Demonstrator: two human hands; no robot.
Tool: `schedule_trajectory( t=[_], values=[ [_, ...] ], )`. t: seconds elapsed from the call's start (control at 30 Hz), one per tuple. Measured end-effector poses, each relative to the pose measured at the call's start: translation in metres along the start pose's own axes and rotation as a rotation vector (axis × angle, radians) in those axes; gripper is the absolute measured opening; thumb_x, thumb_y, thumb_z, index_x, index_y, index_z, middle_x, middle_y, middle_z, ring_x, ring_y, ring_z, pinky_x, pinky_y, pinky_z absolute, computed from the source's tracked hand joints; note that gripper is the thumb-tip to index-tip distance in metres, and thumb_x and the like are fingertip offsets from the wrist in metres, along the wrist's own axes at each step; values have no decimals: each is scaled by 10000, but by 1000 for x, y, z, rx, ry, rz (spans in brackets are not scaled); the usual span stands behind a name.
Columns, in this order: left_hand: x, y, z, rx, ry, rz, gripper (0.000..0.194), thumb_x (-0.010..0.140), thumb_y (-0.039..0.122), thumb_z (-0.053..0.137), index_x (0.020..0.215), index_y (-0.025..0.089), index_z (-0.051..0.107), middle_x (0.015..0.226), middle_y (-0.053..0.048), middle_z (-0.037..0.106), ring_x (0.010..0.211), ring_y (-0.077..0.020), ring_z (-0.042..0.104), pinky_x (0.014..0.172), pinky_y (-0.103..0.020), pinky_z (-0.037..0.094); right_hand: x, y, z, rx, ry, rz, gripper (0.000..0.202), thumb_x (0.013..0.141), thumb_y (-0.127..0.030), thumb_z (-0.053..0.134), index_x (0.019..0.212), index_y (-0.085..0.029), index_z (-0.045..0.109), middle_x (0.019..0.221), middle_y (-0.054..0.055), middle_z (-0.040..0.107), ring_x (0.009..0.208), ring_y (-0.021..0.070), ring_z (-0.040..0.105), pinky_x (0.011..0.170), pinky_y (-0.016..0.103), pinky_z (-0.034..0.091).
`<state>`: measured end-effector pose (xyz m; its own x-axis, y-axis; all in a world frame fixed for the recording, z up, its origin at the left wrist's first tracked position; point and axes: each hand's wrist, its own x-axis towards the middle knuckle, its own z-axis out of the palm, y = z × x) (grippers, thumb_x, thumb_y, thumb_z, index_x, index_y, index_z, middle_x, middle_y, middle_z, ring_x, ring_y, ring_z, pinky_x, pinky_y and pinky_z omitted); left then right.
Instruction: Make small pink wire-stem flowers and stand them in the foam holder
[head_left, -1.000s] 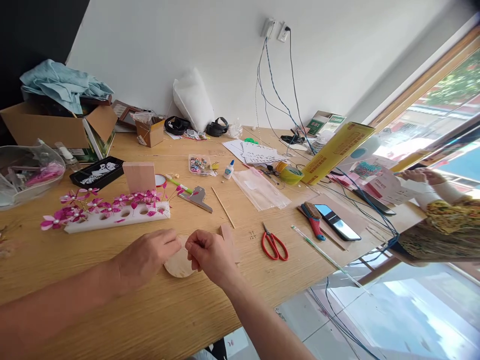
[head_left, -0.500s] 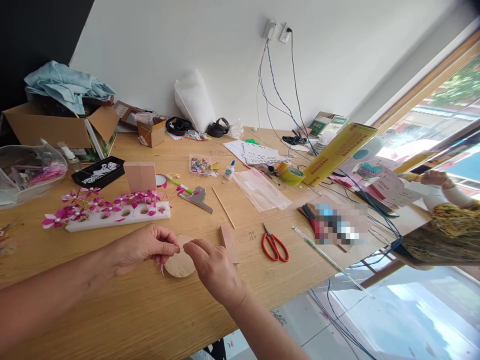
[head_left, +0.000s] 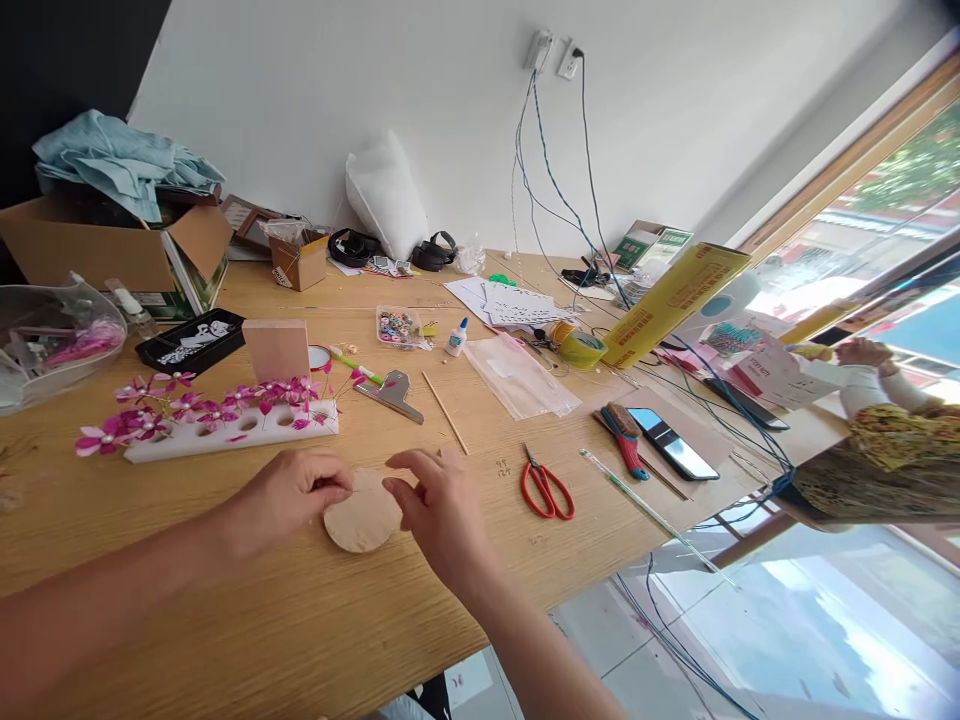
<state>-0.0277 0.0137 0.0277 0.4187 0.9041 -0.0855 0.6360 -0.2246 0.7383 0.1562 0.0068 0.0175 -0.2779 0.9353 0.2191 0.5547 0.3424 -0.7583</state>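
Observation:
My left hand (head_left: 304, 490) is closed in a pinch over the left edge of a round, pale wooden disc (head_left: 364, 522) on the table. What sits between its fingertips is too small to make out. To the right of the disc is my right hand (head_left: 439, 500), thumb and forefinger apart with nothing visible between them. Part of a wooden block is hidden behind that hand. Beyond my left hand, magenta flowers on thin stems (head_left: 240, 398) lean over a white holder (head_left: 225, 440) with round holes. Red-handled scissors (head_left: 547, 487) lie to the right.
Farther back are a wooden block (head_left: 276, 350), a metal clip (head_left: 396, 390), a thin stick (head_left: 444, 412), a glue bottle (head_left: 457, 338) and a plastic bag (head_left: 521, 375). A brush (head_left: 626, 440) and a phone (head_left: 673, 443) lie right. Another person's hands (head_left: 862, 352) show at far right.
My right hand has drawn slightly right, away from my left, and its thumb and forefinger have parted. The pink piece hanging under my left hand is now out of sight.

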Motion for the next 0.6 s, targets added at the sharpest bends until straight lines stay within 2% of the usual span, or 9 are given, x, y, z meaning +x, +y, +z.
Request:
schedule_trajectory(
  t=[0.07,0.1,0.2,0.3,0.37,0.47,0.6],
  values=[
    [3,2,-4,-304,-65,-210,167,700,332,524,643,179,562,531,46,465,519,-118,437,500,-229,345,-8,-2,-4,-129,150,-286,116,846,-159,469,868,-180,581,897,57,629,758,141,599,668,247,450],
    [4,3,-6,-430,-87,-277,177,669,351,562,640,177,563,519,52,464,504,-110,426,492,-225,341,-12,-2,-4,-173,175,-404,148,865,-145,435,887,-178,577,916,68,624,802,146,593,684,246,449],
    [2,5,-8,-708,-114,-368,207,603,354,659,633,166,578,542,48,497,517,-96,427,527,-223,363,-19,1,0,-313,149,-584,236,891,-98,343,910,-165,569,895,78,616,707,127,582,603,225,445],
    [0,2,-5,-866,-162,-402,221,577,334,710,640,159,592,547,43,505,514,-90,418,523,-221,355,-16,8,9,-450,144,-568,243,900,-116,334,910,-169,571,848,68,607,599,118,547,531,227,423],
    [-1,1,-3,-908,-177,-409,214,576,318,721,641,156,596,550,42,504,514,-90,414,515,-221,344,-13,12,13,-471,147,-537,210,901,-138,362,918,-170,569,848,65,605,602,120,546,526,225,419],
    [-2,2,-1,-912,-181,-396,194,596,304,714,647,158,598,550,45,499,528,-93,421,536,-228,354,-11,15,17,-430,143,-516,188,902,-144,378,927,-164,563,868,67,614,649,126,560,552,221,427],
    [-2,8,-2,-840,-141,-379,191,615,320,692,640,159,592,552,51,491,533,-93,421,548,-229,350,-12,14,22,-365,187,-479,210,911,-162,374,833,-167,569,783,53,618,643,134,559,572,224,427]
  ],
)
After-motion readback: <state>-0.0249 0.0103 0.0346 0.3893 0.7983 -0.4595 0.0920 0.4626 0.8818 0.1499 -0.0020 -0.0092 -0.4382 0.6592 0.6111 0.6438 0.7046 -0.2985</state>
